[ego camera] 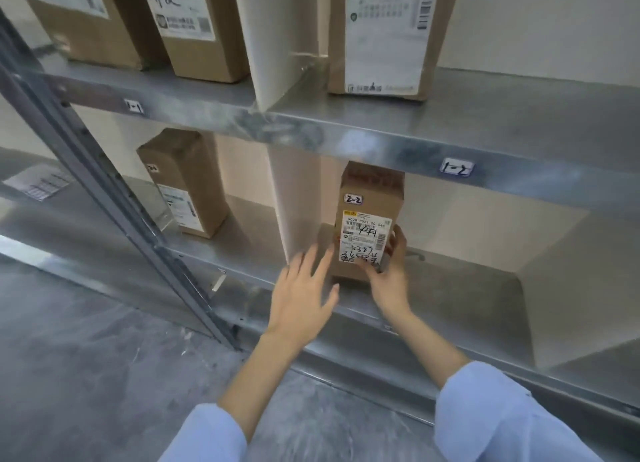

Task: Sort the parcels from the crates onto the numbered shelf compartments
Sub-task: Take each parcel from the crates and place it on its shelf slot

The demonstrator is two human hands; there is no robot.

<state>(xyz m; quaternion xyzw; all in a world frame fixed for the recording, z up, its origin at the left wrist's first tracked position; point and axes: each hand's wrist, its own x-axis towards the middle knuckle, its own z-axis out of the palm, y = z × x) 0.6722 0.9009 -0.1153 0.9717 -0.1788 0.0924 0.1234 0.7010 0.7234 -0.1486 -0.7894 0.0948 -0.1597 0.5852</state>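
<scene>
A tall brown cardboard parcel (369, 198) tagged "2-2", with a white shipping label, stands upright on the lower metal shelf (450, 288), just right of a white divider (294, 202). My right hand (389, 271) grips its lower right side, thumb across the label. Beside the parcel's lower left edge, my left hand (304, 288) is spread with straight fingers; I cannot tell if the fingertips touch it. A "1-2" tag (457, 167) marks the upper shelf's edge above this compartment.
Another brown parcel (185, 181) stands in the lower left compartment. The upper shelf (502, 115), tagged "1-1" (134, 107) at left, carries three parcels. A slanted grey upright post (114, 191) crosses the left side. Grey concrete floor (86, 375) lies below.
</scene>
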